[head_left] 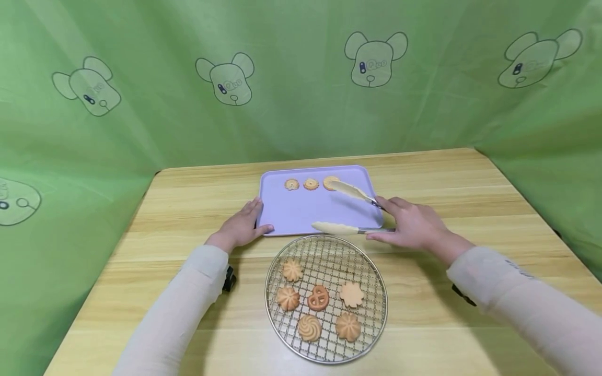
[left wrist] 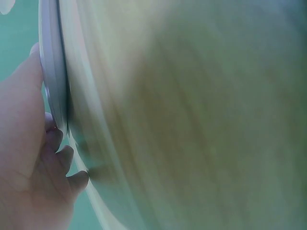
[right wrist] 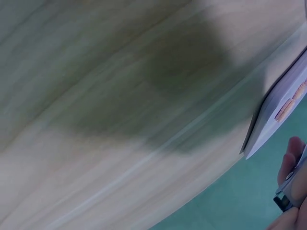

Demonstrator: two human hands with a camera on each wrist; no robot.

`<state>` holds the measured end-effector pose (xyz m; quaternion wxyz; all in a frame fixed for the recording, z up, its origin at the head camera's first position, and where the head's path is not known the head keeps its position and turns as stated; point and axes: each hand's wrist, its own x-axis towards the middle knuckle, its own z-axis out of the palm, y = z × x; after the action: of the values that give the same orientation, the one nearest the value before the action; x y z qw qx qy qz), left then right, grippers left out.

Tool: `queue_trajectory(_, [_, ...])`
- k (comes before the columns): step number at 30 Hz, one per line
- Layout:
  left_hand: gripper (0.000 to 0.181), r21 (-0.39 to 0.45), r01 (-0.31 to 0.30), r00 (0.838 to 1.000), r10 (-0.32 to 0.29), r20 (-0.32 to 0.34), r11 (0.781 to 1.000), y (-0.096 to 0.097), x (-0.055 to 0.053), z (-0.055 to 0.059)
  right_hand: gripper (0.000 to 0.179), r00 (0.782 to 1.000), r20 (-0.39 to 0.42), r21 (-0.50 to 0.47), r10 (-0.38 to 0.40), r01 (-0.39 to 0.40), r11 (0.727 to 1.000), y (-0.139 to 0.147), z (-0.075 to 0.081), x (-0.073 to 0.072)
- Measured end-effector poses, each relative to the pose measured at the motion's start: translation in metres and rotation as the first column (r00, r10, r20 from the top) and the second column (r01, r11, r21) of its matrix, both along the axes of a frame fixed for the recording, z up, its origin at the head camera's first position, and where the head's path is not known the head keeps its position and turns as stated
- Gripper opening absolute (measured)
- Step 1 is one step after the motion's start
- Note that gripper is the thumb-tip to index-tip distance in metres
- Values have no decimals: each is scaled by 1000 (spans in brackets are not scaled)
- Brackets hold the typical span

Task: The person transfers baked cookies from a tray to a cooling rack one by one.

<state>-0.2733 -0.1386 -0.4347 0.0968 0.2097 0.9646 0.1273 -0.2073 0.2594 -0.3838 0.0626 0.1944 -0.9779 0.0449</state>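
Observation:
A lilac tray (head_left: 301,209) lies on the table with three round cookies (head_left: 311,184) in a row near its far rim. My left hand (head_left: 242,224) holds the tray's left edge, thumb over the near corner and fingers along the outer side. My right hand (head_left: 414,224) grips a pair of tongs (head_left: 350,189) with pale tips, spread wide apart. One tip overlaps the rightmost cookie (head_left: 329,182) in the head view; whether they touch I cannot tell. The other tip lies over the tray's near rim. Nothing is held between the tips.
Just in front of the tray is a round wire rack (head_left: 329,256) bearing several cookies, among them a pretzel-shaped one (head_left: 318,297), a swirled one (head_left: 309,328) and flower-shaped ones (head_left: 348,326). A green curtain (head_left: 301,125) hangs behind the wooden table (head_left: 188,193).

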Motion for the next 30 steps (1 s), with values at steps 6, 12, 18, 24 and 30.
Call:
queue_trajectory(6, [86, -3, 4, 1000, -4, -4, 1000, 0, 0, -1, 106, 997, 30, -27, -76, 77, 997, -4, 0, -7])
queue_trajectory(12, [86, -6, 6, 1000, -6, -8, 1000, 0, 0, 0, 108, 987, 71, -28, -143, 146, 989, -7, 4, -15])
queue_trajectory(18, [86, -5, 4, 1000, -4, -5, 1000, 0, 0, -1, 112, 973, 125, -5, -194, 197, 980, -9, 4, -22])
queue_trajectory(24, [86, -10, 9, 1000, -9, -11, 1000, -1, 0, -1, 110, 960, 158, 14, -233, 234, 972, -11, 0, -29])
queue_trajectory(30, [86, -4, 7, 1000, -7, -17, 1000, -1, 0, -1, 107, 954, 165, 13, -252, 253, 967, -14, -5, -34])
